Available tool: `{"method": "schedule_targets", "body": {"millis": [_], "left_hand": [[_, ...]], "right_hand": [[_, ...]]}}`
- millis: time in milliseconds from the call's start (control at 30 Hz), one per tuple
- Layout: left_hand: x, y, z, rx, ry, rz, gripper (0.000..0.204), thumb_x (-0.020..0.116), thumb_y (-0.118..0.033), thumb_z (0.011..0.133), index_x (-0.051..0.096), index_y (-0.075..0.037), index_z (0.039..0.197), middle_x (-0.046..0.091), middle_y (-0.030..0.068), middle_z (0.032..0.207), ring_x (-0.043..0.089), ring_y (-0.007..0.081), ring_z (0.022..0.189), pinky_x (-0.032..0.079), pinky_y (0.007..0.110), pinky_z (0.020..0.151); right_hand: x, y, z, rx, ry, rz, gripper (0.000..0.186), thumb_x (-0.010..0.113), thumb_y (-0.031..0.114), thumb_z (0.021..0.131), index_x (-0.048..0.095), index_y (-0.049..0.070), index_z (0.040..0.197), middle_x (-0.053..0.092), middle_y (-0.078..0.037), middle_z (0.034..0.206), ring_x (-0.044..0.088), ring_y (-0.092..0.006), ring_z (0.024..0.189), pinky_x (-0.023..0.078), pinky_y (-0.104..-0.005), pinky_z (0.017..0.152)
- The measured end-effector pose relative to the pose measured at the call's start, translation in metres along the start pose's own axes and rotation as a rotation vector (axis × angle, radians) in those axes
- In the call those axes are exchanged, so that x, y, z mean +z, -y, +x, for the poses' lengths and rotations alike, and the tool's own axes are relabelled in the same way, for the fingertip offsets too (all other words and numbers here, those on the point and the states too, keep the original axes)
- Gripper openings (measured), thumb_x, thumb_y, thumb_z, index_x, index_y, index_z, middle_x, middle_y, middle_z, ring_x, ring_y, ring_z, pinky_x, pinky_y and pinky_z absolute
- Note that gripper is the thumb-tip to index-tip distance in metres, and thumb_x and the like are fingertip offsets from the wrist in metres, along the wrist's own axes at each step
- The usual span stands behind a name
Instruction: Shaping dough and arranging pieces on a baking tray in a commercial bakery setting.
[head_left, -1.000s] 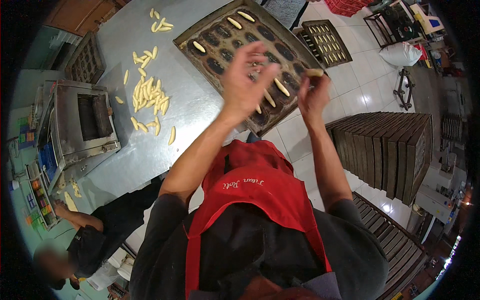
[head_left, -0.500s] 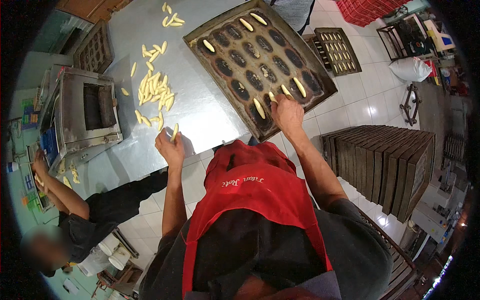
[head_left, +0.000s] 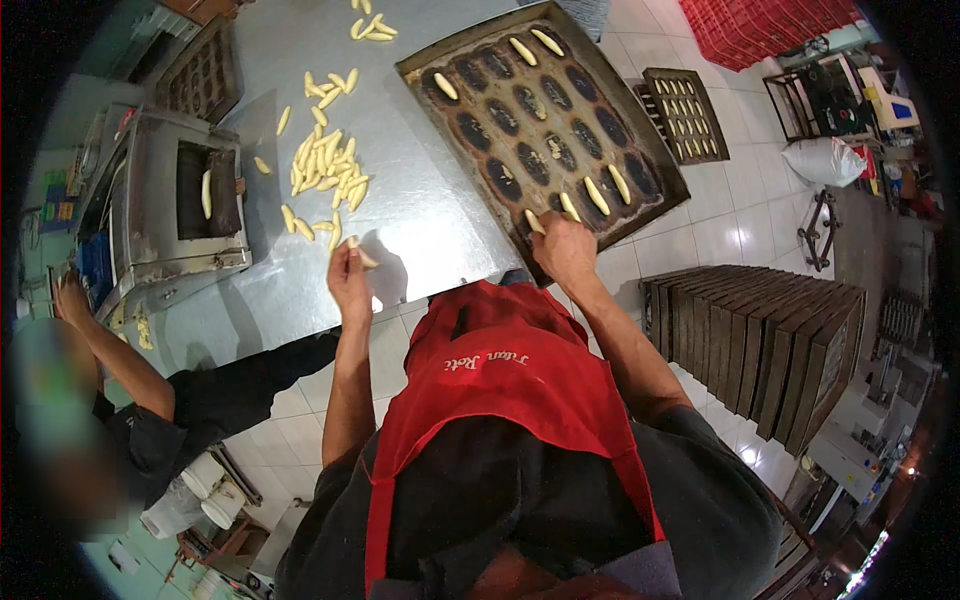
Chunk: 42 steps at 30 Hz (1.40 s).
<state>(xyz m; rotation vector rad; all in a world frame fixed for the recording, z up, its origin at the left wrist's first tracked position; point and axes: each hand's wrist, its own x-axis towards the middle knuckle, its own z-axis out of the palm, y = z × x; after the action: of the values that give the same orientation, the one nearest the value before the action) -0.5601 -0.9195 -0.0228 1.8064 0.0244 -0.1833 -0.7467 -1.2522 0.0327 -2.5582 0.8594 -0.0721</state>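
My left hand is closed on a pale, finger-shaped dough piece above the near edge of the metal table; the fingers cover part of it. At the near corner of the dark baking tray, my right hand pinches the end of another dough piece. Beside that hand, several similar pieces, among them one dough roll, lie in a row along the tray's near side. Three more rest toward its far end, including one roll at the left. A loose heap of dough pieces lies left of the tray.
A metal machine stands at the left, with a dough piece in its opening. Beyond it, a co-worker's arm reaches in. At the right stand stacked dark trays, a filled tray and red crates.
My right hand has gone from the second dough piece in the near row to the leftmost one. My left hand's piece has tilted. A dough piece has appeared in the machine's opening.
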Motion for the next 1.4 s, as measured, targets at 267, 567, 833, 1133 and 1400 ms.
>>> {"method": "schedule_targets", "body": {"millis": [267,567,833,1133,1400], "left_hand": [[0.056,-0.084,-0.038,-0.160,0.443,-0.315,0.030,0.075,-0.011,0.101,0.066,-0.004,0.129,0.073,0.0052,0.110,0.069,0.0119,0.096,0.058,0.028,0.078],[-0.080,-0.039,0.090,0.629,0.252,0.769,0.040,0.076,-0.006,0.090,0.071,-0.008,0.129,0.069,0.0132,0.134,0.058,0.0350,0.127,0.042,0.049,0.112],[-0.092,-0.010,0.105,0.282,0.107,0.101,0.016,0.072,-0.012,0.103,0.066,-0.001,0.112,0.075,0.0132,0.102,0.072,0.0218,0.093,0.058,0.036,0.083],[-0.024,-0.003,-0.008,0.725,0.768,0.789,0.067,0.063,-0.015,0.100,0.042,-0.001,0.162,0.043,0.0259,0.165,0.039,0.0407,0.156,0.030,0.050,0.129],[0.102,-0.044,0.073,0.873,0.356,0.967,0.075,0.054,-0.036,0.108,0.028,-0.001,0.168,0.020,0.0301,0.175,0.017,0.0459,0.163,0.009,0.060,0.131]], "right_hand": [[0.025,0.123,0.003,-0.191,0.362,0.601,0.038,0.075,0.018,0.097,0.069,0.001,0.130,0.073,-0.026,0.114,0.073,-0.0408,0.098,0.059,-0.0472,0.083],[0.112,0.150,0.034,-0.639,0.112,-0.177,0.088,0.059,0.052,0.103,0.029,0.001,0.167,0.023,-0.034,0.171,0.020,-0.0542,0.158,0.016,-0.0649,0.129],[0.117,0.173,0.042,-0.563,0.025,0.086,0.079,0.069,0.037,0.099,0.038,0.000,0.162,0.036,-0.031,0.165,0.031,-0.0500,0.154,0.026,-0.0586,0.127],[0.057,0.132,0.004,-0.337,-0.130,0.275,0.019,0.077,0.009,0.088,0.077,0.007,0.107,0.073,-0.013,0.103,0.066,-0.0365,0.103,0.052,-0.0488,0.098],[-0.095,0.003,0.045,0.075,-0.666,0.914,0.035,0.075,0.015,0.101,0.063,0.005,0.133,0.070,-0.005,0.096,0.067,-0.0119,0.084,0.056,-0.0301,0.073]]}}
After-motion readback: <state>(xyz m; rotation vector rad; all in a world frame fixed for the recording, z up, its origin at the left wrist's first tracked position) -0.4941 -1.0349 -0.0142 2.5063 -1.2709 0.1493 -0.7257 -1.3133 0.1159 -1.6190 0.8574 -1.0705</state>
